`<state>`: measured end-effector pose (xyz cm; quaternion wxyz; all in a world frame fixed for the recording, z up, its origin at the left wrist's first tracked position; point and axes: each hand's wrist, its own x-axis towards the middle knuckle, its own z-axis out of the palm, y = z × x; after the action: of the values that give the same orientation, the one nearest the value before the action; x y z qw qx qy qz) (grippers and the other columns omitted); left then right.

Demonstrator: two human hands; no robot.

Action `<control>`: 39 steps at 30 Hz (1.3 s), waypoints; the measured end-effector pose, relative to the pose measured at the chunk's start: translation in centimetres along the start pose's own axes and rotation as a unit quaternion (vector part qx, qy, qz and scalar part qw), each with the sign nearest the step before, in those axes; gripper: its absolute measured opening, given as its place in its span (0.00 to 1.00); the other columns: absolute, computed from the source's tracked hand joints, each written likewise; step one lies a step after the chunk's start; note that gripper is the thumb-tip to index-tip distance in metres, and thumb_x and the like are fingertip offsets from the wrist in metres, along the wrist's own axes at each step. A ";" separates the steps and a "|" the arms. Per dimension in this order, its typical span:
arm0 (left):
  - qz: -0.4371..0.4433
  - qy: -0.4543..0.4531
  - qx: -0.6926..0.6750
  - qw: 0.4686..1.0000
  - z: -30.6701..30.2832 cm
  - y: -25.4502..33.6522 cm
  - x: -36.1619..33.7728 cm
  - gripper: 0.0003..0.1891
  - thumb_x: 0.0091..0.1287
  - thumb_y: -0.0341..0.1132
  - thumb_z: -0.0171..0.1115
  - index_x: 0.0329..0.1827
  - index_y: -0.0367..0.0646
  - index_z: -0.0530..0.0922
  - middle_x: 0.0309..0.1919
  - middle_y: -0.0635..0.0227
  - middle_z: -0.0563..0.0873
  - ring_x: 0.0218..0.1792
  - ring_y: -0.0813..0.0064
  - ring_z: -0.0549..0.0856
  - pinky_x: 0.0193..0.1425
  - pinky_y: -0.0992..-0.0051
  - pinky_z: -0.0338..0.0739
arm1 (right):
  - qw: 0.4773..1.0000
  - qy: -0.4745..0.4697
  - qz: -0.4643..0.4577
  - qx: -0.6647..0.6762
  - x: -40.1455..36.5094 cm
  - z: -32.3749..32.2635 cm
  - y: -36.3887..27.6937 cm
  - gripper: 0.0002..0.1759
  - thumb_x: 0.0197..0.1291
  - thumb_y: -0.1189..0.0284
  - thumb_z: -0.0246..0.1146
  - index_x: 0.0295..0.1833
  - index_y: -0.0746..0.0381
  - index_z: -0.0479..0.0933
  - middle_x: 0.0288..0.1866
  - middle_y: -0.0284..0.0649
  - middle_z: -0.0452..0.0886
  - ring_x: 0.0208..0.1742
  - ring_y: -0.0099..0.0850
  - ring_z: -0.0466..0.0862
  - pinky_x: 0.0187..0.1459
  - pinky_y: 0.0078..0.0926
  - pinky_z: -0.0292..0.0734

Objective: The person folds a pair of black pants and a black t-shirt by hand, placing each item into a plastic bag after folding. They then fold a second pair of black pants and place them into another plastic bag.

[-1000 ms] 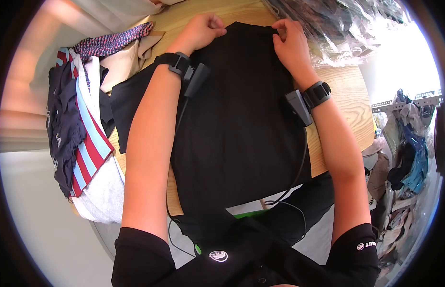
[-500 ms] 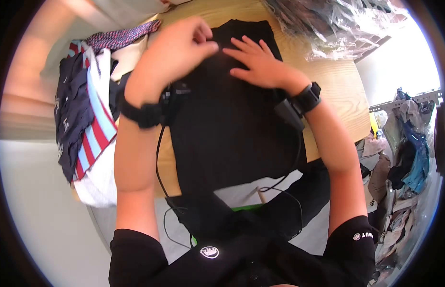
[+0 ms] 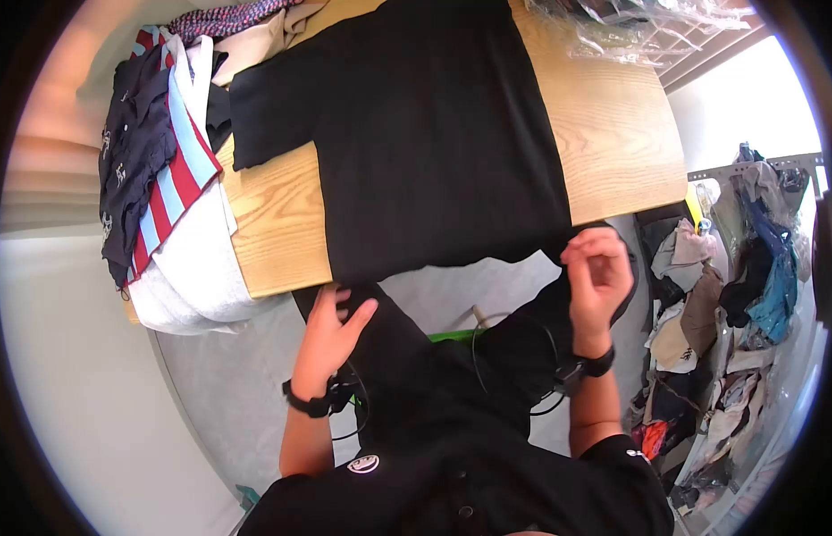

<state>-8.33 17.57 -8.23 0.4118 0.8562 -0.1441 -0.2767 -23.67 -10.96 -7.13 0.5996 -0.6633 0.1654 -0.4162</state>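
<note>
A black short-sleeved shirt (image 3: 434, 152) lies spread on the wooden table, one sleeve (image 3: 277, 112) stretched out to the left. Its wavy hem reaches the table's front edge. My left hand (image 3: 328, 332) is just below the hem's left corner, thumb apart from the fingers and nothing visible in it. Beside the hem's right corner, my right hand (image 3: 601, 279) has its fingers curled in towards the thumb; whether cloth is between the fingertips cannot be made out. Both wrists carry black strapped devices with cables.
Folded garments, including a striped one (image 3: 179, 192) and a white one (image 3: 197, 286), are heaped along the left of the wooden table (image 3: 613, 134). Clear plastic packaging (image 3: 613, 27) sits at the far right. Bagged clothes (image 3: 756, 268) fill a rack on the right.
Both hands have drawn back towards me from the far part of the shirt to its near hem. The sleeve on the left now shows spread out, and my view has shifted.
</note>
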 end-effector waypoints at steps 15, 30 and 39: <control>0.087 0.033 -0.410 0.907 4.0 -2.6 0.7 0.13 0.64 0.26 0.65 0.49 0.38 0.74 0.47 0.69 0.82 0.47 0.82 0.79 0.55 0.79 0.72 | 0.984 -0.028 0.174 -0.039 -3.8 -0.4 4.6 0.10 0.69 0.79 0.55 0.54 0.68 0.72 0.44 0.31 0.80 0.43 0.14 0.76 0.46 0.12 0.70; -0.059 -0.022 -0.553 0.831 2.8 0.3 -3.1 0.11 0.67 0.24 0.60 0.50 0.38 0.74 0.46 0.67 0.83 0.44 0.81 0.82 0.48 0.80 0.78 | 0.982 -0.093 0.152 -0.055 -4.8 -2.6 0.2 0.27 0.52 0.88 0.57 0.61 0.69 0.68 0.54 0.37 0.69 0.58 0.25 0.68 0.62 0.21 0.60; -0.053 -0.049 -0.525 0.848 2.3 -0.9 -3.3 0.11 0.67 0.22 0.58 0.51 0.37 0.75 0.41 0.69 0.83 0.41 0.81 0.82 0.48 0.77 0.79 | 0.973 -0.163 0.162 -0.035 -4.9 -2.8 -1.3 0.42 0.42 0.90 0.56 0.70 0.71 0.58 0.63 0.41 0.63 0.69 0.33 0.63 0.69 0.26 0.54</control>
<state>-12.30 18.29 -8.97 0.7767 0.5043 0.0485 -0.3743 -29.03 -8.98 -7.87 0.6540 -0.7073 0.1855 -0.1938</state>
